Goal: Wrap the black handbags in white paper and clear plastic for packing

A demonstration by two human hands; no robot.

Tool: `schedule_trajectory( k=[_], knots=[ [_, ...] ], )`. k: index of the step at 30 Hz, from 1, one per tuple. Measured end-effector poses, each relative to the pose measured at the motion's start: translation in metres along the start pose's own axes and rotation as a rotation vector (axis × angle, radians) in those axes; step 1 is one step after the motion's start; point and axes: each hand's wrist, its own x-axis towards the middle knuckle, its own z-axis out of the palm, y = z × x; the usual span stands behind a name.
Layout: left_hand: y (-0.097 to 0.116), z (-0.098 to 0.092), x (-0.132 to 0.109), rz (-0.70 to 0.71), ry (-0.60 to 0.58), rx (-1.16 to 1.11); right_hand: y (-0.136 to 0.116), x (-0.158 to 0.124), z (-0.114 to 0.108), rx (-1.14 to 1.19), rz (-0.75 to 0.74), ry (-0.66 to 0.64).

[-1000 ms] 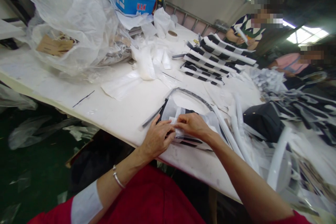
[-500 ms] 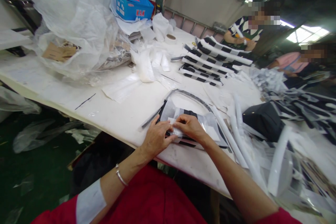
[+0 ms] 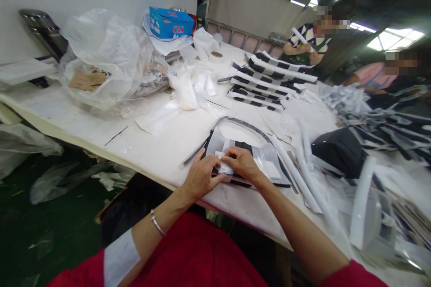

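right hand [image 3: 243, 163] edged left, pinching wrapping [image 3: 225, 169], left hand [image 3: 201, 177] grip unclear, bag [image 3: 245, 146] crosswise, handle [image 3: 247, 123] away

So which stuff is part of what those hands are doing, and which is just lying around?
Likely part of it:
black-and-white bag, under left hand and right hand
white piece between them

Probably just lying around:
blue KAM box
white roll
big plastic bag

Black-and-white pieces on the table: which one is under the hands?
The piece with a curved handle arching behind the left hand and right hand; the stacked pieces lie farther back, touched by neither.
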Motion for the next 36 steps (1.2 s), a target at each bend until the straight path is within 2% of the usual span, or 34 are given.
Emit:
schedule_trajectory(
  k=[5,13,19,22,26,32,36],
  knots=[
    [0.002,0.001,0.0,0.021,-0.018,0.038,0.002,-0.005,0.003,0.093,-0.039,0.107],
    [-0.009,0.004,-0.001,0.135,0.051,0.07,0.0,-0.002,0.004,-0.072,-0.009,0.037],
    [0.014,-0.001,-0.015,0.249,0.133,0.276,0.003,0.0,0.003,-0.091,-0.023,0.004],
    [0.026,0.004,-0.02,0.292,0.09,0.389,0.002,0.0,0.003,-0.095,-0.013,0.004],
    [0.03,0.011,-0.019,0.266,0.013,0.501,0.002,0.001,0.003,-0.102,-0.003,0.019],
    [0.033,0.01,-0.018,0.268,-0.019,0.547,0.004,0.009,0.004,-0.126,0.019,0.125],
    [0.035,0.01,-0.019,0.244,-0.053,0.511,-0.004,0.005,-0.017,0.091,0.057,0.283]
  ],
)
